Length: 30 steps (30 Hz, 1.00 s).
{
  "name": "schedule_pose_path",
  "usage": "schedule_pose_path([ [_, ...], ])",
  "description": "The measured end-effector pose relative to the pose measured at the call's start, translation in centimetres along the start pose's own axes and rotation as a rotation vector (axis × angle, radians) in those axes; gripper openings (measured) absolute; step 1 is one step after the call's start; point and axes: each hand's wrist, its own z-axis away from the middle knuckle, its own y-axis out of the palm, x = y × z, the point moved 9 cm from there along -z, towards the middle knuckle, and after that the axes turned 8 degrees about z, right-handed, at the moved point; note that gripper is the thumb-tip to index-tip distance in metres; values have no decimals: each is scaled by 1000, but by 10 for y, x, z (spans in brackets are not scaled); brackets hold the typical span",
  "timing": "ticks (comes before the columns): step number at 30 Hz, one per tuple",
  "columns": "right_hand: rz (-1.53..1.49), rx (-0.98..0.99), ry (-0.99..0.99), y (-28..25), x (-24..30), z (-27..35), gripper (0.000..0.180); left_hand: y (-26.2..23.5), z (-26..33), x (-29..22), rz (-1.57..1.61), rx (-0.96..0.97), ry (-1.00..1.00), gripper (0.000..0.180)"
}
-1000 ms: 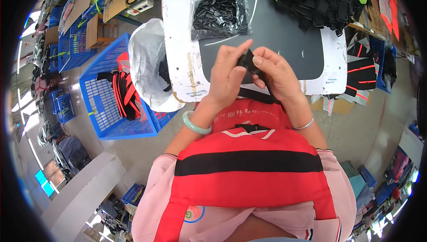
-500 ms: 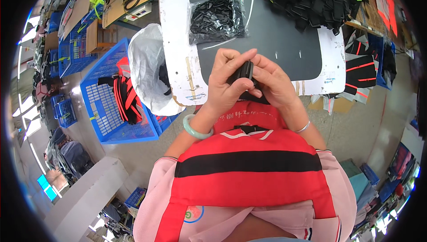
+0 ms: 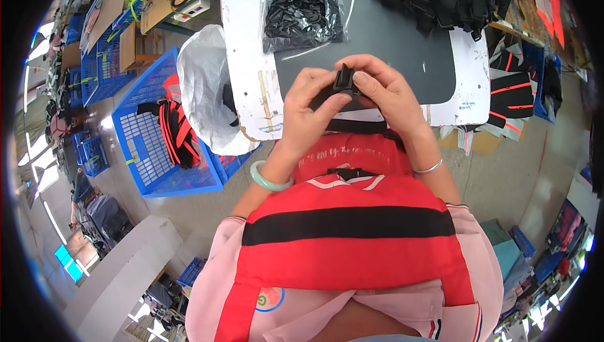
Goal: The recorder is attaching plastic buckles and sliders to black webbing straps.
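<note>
- Both hands have lifted the black buckle (image 3: pixel 345 81) a little higher over the bench (image 3: pixel 251 59) than before.
- Head view: left hand (image 3: pixel 308 106) pinches the buckle closed from below; right hand (image 3: pixel 384 90) grips it from above.
- A black strap (image 3: pixel 355 126) hangs under it, above the red vest (image 3: pixel 352 229).
- A bag of black clips (image 3: pixel 302 18) lies well apart.

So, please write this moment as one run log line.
left hand: holds black buckle | right hand: holds black buckle | black strap: attached, over red vest
</note>
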Motion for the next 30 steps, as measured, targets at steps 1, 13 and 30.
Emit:
schedule_pose_path([
  [1, -1, -1, 7, -3, -2, 0, 23, 0, -1, -5, -46, 23, 53, 32],
  [13, -696, -273, -492, -187, 63, 60, 15, -30, 6, 21, 127, 105, -295, 29],
  [30, 535, -140, 76, -29, -6, 7, 21, -1, -3, -27, -548, 237, 132, 33],
])
